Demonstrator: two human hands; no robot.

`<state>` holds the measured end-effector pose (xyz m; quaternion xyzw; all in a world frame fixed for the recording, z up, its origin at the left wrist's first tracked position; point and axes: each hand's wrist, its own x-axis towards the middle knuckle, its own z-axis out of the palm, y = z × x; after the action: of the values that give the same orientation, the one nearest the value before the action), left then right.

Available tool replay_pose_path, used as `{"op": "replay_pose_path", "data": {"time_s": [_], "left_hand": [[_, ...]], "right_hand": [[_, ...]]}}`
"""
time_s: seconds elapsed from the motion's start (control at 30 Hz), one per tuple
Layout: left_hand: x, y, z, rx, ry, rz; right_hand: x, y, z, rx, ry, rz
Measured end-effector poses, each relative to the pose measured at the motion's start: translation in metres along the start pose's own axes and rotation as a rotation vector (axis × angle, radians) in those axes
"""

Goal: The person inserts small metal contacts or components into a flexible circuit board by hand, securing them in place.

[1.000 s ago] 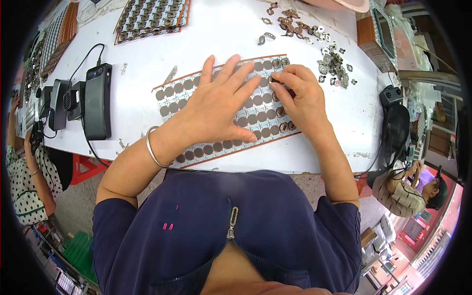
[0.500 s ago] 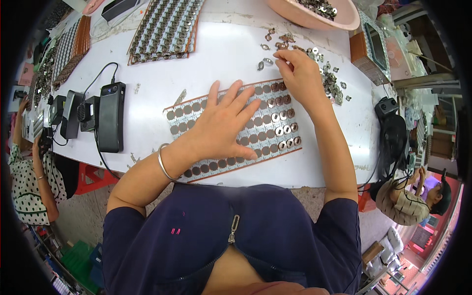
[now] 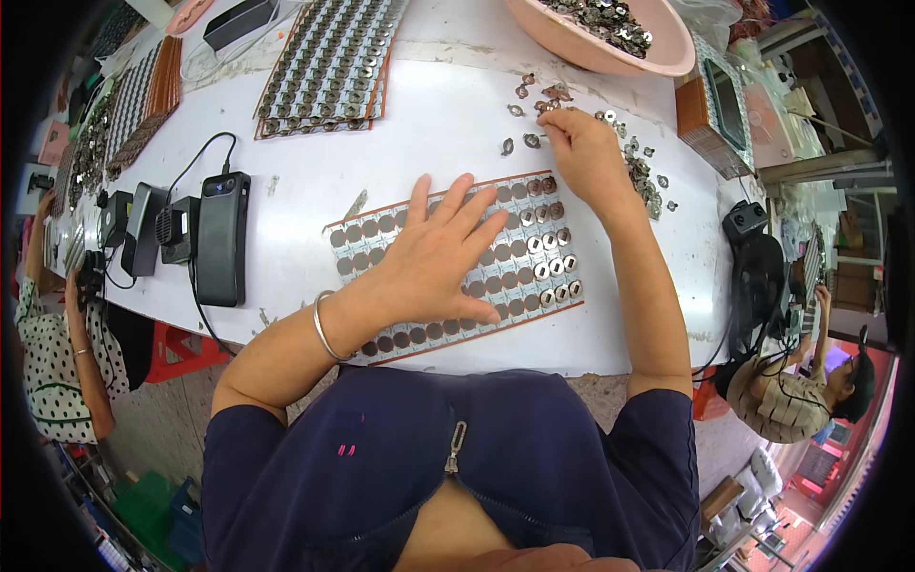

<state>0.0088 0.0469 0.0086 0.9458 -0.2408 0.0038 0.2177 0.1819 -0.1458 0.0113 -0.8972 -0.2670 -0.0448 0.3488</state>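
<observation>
My left hand (image 3: 434,257) lies flat with fingers spread across a panel (image 3: 410,345) bearing rows of dark round spots, hiding its middle. Small shiny metal pieces (image 3: 550,270) sit on the spots at the panel's right end. Beyond the panel's far right corner, my right hand (image 3: 583,153) has thumb and forefinger pinched together among loose metal pieces (image 3: 532,141). Whatever lies between those fingertips is too small to make out. More loose pieces (image 3: 640,176) are scattered to the right of that hand.
A pink basin (image 3: 658,59) of metal pieces stands at the far right. Filled panels (image 3: 329,67) are stacked at the back left. A black power bank (image 3: 222,238) with cables lies left. Panel stacks (image 3: 710,129) stand right. Other people sit at both sides.
My right thumb and forefinger have closed into a pinch, and a loose piece near them has shifted. My left hand stays on the panel. The whole view has moved slightly.
</observation>
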Motion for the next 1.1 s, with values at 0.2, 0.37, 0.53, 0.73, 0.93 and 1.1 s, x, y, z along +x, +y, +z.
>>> {"op": "replay_pose_path", "data": {"time_s": [0.2,0.37,0.53,0.73,0.93,1.1], "left_hand": [[0.000,-0.002,0.004,0.015,0.019,0.023],[0.000,-0.003,0.002,0.022,0.021,0.011],[0.001,-0.004,0.001,0.029,0.016,0.014],[0.001,-0.004,0.003,0.002,0.036,0.035],[0.000,-0.002,0.003,-0.003,0.030,0.019],[0.000,-0.002,0.001,0.000,0.024,0.018]], "right_hand": [[-0.003,-0.008,0.000,-0.121,-0.037,-0.098],[-0.014,-0.030,-0.025,0.298,-0.106,0.328],[-0.043,-0.031,-0.037,0.444,-0.322,0.332],[-0.046,-0.032,-0.016,0.364,-0.345,0.302],[-0.041,-0.045,-0.014,0.174,-0.323,0.187],[-0.044,-0.037,-0.011,0.063,-0.238,0.069]]}}
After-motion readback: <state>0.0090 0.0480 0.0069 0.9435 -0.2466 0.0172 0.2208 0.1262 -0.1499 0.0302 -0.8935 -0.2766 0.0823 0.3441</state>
